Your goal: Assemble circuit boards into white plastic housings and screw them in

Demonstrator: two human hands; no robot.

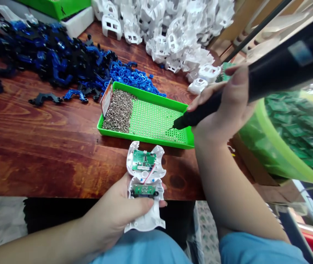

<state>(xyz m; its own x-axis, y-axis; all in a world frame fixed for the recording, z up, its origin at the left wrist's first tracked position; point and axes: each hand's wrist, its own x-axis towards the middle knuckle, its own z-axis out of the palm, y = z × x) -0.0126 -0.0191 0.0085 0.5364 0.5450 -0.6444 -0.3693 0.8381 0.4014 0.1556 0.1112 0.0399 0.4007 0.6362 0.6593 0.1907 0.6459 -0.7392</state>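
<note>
My left hand (120, 209) is closed around a white plastic housing (145, 219), thumb across its lower half. The housing's two halves lie open end to end, each with a green circuit board (144, 160) inside, and a red wire runs between them. My right hand (219, 113) grips a black electric screwdriver (272, 66), its tip pointing down into the green tray (145, 139). Small screws (117, 112) are heaped at the tray's left end, and the tip is over the perforated right part. Whether a screw sits on the tip I cannot tell.
Black and blue plastic parts (54, 58) are piled at the left, beside small blue pieces (130, 77). White shells (173, 33) are heaped at the back. A light-green basket (263, 135) of circuit boards stands at the right. The table's front edge (76, 197) runs near my lap.
</note>
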